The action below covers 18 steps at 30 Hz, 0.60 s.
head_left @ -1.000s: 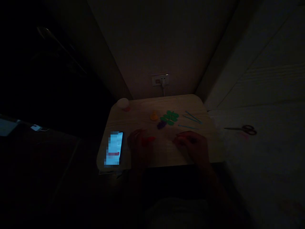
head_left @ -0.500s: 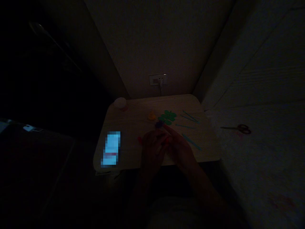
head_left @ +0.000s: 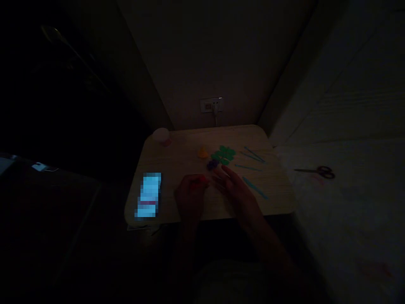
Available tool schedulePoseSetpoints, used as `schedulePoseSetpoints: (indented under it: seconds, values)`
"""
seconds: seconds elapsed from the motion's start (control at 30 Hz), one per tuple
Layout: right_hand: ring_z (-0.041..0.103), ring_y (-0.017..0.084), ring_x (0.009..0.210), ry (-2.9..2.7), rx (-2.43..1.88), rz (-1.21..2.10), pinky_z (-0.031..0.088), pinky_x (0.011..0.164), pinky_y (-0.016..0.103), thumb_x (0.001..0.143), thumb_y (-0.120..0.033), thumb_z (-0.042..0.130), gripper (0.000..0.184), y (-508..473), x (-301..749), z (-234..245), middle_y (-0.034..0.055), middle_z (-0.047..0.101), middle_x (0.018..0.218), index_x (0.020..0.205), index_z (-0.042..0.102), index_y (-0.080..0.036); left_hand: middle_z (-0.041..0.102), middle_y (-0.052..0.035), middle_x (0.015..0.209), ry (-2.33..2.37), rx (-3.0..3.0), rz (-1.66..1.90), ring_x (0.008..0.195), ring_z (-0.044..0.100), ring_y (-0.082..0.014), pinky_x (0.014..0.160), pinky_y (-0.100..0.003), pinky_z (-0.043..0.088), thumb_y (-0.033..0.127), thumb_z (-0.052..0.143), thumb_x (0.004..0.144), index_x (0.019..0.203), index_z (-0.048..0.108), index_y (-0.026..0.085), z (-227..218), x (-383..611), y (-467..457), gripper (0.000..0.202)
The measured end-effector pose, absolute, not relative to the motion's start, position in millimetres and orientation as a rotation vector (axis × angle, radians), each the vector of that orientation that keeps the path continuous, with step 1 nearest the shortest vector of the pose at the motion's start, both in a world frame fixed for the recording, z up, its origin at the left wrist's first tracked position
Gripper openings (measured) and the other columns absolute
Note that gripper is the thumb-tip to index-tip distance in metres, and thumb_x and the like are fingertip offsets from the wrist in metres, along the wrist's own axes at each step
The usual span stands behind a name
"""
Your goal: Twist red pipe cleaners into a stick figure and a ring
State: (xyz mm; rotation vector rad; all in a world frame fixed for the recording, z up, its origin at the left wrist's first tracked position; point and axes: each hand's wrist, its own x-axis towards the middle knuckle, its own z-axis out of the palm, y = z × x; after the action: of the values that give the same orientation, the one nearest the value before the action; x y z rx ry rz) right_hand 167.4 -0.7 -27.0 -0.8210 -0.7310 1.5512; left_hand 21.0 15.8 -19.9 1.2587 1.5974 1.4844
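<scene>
My left hand [head_left: 190, 192] is closed over the small table, with a small red piece [head_left: 201, 180] at its fingers; the dim light hides what kind it is. To its right, my right hand [head_left: 232, 185] has its fingers stretched out and apart, with nothing visible in them. Just past the right fingertips lies a dark purple piece [head_left: 212, 164]. Beyond it are a green leaf-shaped piece [head_left: 224, 155] and a small orange-yellow piece [head_left: 203, 153]. Several thin blue-green sticks [head_left: 255, 188] lie to the right of my right hand.
A lit phone [head_left: 148, 196] lies at the left of the wooden table [head_left: 183, 141]. A pale round cup or tub [head_left: 161, 136] stands at the back left corner. Scissors [head_left: 319, 171] lie on a pale surface to the right. A wall socket [head_left: 211, 104] holds a plug.
My hands have parted: the left moved left with the red piece, and the right opened its fingers. The purple piece now shows more fully.
</scene>
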Motion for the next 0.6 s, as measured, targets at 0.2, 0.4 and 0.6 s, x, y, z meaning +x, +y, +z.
schedulePoseSetpoints:
  seconds: [0.2,0.4,0.6]
  values:
    - [0.068,0.033,0.131,-0.727,-0.928,1.447,0.044,0.121,0.062,0.088,-0.053,0.079,0.047,3.6,165.1,-29.7,0.0088,0.070,0.145,0.128,0.070,-0.031,0.081,-0.0040,0.087,1.458,1.242,1.474,0.085,0.076,-0.0187,0.083,-0.029,0.057,0.034,0.066,0.095,0.097,0.079,0.019,-27.1,28.0,23.0,0.020]
    - [0.068,0.031,0.129,-0.767,-0.992,1.375,0.046,0.119,0.057,0.088,-0.050,0.078,0.037,6.9,169.3,-21.9,0.0071,0.073,0.139,0.119,0.075,-0.030,0.083,-0.0083,0.101,1.375,1.206,1.498,0.094,0.078,-0.0211,0.084,-0.031,0.060,0.034,0.067,0.096,0.109,0.079,0.018,-26.6,29.6,22.4,0.024]
    - [0.067,0.032,0.129,-0.829,-1.046,1.329,0.046,0.116,0.055,0.090,-0.052,0.073,0.037,7.0,174.9,-16.5,0.0077,0.074,0.138,0.119,0.077,-0.029,0.084,-0.0059,0.096,1.329,1.397,1.444,0.093,0.079,-0.0214,0.090,-0.034,0.060,0.022,0.063,0.093,0.097,0.082,0.021,-22.6,32.9,19.3,0.019]
